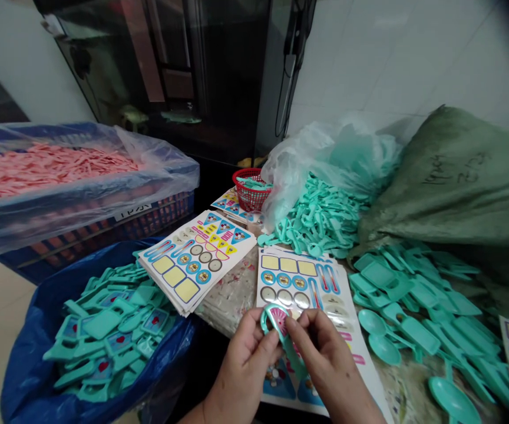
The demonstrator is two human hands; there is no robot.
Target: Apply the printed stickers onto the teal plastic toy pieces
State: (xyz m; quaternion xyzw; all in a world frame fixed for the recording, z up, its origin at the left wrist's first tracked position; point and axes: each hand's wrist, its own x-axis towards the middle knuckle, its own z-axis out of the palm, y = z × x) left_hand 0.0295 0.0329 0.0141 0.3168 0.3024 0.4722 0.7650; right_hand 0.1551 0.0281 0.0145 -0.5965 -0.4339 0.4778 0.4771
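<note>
My left hand (244, 360) holds a teal plastic toy piece (290, 353) with a looped end. My right hand (325, 353) pinches the loop's round pink-and-white sticker (280, 318) between its fingertips. Below both hands lies a stack of printed sticker sheets (303, 282) with yellow, blue and silver shapes. A second stack of sticker sheets (197, 265) sits to the left. Loose teal plastic spoons and paddles (413, 330) lie to the right of my right hand.
A blue-lined bag (25, 365) holds teal pieces with stickers. Behind it, a blue crate (95, 232) under clear plastic holds pink pieces. A red basket (250, 189), a teal pile (320, 215) and a green sack (453, 176) stand at the back.
</note>
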